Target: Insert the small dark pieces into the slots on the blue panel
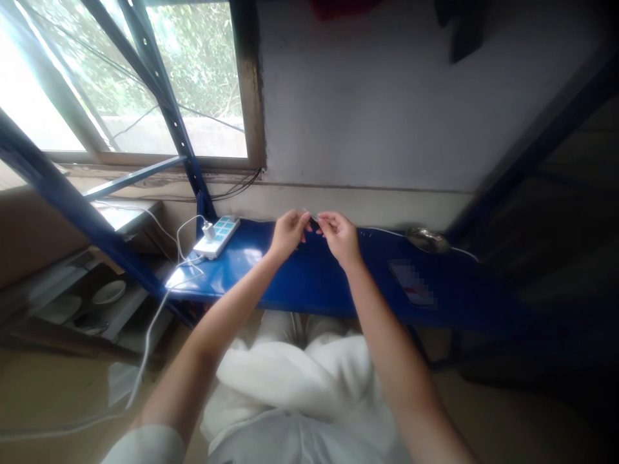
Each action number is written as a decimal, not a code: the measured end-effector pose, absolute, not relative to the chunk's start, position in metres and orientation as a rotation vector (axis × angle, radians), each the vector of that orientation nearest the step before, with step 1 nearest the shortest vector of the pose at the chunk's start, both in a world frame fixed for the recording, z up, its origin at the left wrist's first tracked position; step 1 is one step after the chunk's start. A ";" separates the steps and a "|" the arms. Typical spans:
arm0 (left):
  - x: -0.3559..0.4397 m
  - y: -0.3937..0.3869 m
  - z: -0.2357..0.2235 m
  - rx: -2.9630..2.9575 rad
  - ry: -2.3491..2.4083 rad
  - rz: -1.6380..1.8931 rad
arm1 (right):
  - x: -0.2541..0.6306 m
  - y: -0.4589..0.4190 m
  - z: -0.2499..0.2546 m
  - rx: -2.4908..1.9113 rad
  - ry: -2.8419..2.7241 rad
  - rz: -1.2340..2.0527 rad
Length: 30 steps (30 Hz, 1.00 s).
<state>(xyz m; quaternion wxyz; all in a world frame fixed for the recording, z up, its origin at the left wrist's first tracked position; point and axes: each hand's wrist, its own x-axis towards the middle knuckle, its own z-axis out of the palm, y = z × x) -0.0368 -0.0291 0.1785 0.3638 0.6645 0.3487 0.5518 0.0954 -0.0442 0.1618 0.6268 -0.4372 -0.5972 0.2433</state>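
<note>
My left hand (289, 232) and my right hand (341, 237) are raised close together over the far part of a blue metal shelf (309, 283). The fingers of both are closed in a pinch. Between the fingertips shows a small, thin, dark object (313, 219) with a light edge, too small to name. A few tiny pale bits (366, 234) lie on the shelf just right of my right hand.
A white power strip (217, 237) with a plugged-in charger and white cables sits left on the shelf. To the right are a shiny metal bowl (427, 240) and a flat rectangular item (412, 283), partly blurred. Blue uprights (169, 109) frame the left side by the window.
</note>
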 end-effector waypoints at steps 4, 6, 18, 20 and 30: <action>-0.039 -0.030 0.177 1.721 0.904 1.435 | 0.095 -0.045 0.161 -1.036 -1.446 0.633; -0.040 -0.029 0.177 1.739 0.913 1.438 | 0.095 -0.045 0.160 -1.054 -1.472 0.651; -0.045 -0.024 0.178 2.089 0.932 1.503 | 0.099 -0.047 0.165 -1.024 -1.618 0.669; -0.046 -0.025 0.179 2.184 0.917 1.508 | 0.099 -0.047 0.165 -1.003 -1.638 0.684; -0.050 -0.034 0.191 2.357 0.859 1.408 | 0.098 -0.054 0.173 -1.010 -1.700 0.639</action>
